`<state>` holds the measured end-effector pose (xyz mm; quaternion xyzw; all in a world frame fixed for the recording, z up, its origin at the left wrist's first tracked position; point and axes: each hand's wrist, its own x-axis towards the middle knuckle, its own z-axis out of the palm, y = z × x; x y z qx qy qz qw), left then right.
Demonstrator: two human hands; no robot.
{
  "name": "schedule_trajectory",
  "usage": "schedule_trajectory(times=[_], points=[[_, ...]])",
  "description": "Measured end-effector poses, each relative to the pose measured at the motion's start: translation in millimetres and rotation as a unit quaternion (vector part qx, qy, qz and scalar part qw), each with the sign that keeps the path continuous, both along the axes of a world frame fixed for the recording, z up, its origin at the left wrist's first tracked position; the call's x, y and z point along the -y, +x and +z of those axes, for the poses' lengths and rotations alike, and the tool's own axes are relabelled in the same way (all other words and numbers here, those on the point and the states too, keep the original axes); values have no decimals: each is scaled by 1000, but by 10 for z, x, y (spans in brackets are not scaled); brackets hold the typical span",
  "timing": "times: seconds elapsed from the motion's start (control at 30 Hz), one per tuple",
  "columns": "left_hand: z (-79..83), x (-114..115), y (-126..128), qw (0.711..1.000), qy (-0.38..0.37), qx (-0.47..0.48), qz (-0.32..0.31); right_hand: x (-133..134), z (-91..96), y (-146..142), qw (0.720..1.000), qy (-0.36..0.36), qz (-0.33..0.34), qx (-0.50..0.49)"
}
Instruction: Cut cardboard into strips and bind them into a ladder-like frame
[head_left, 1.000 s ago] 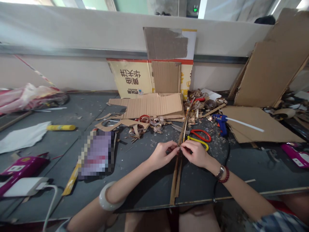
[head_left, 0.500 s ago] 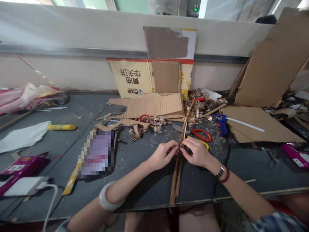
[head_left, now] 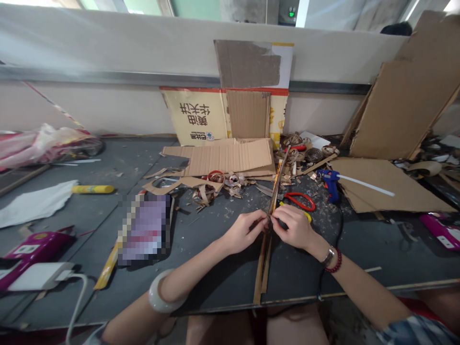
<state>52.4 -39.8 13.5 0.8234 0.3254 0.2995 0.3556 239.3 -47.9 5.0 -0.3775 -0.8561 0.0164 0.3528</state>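
Long thin cardboard strips (head_left: 259,280) run away from me, from the table's front edge toward the scrap pile. My left hand (head_left: 247,229) pinches them near their middle, thumb against fingers. Close beside it, my right hand (head_left: 293,225) is also closed in a pinch on the strips, and the fingertips of both hands nearly meet. What exactly lies between the fingertips is too small to make out. Scissors with red and yellow handles (head_left: 301,201) lie just beyond my right hand, partly hidden by it.
A blue glue gun (head_left: 329,184) with a white glue stick lies at right by a flat cardboard sheet (head_left: 381,191). Cardboard pieces (head_left: 226,158) and curled scraps (head_left: 204,194) spread behind my hands. Purple power strips (head_left: 32,251) and a yellow tube (head_left: 92,189) are on the left.
Both hands stay at the same spot on the strips. My right fingertips have shifted slightly, and the far ends of the strips look closer together.
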Motion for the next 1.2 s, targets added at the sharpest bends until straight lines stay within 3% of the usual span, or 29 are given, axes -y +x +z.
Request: schedule_trajectory(times=[0.7,1.2], points=[[-28,-1,10,998,40,-58,-5,-9,-42,-19,998,-8,27,51],[8,-3,26,998,53,-1,-28,-12,-57,-17,999,-25,45,12]])
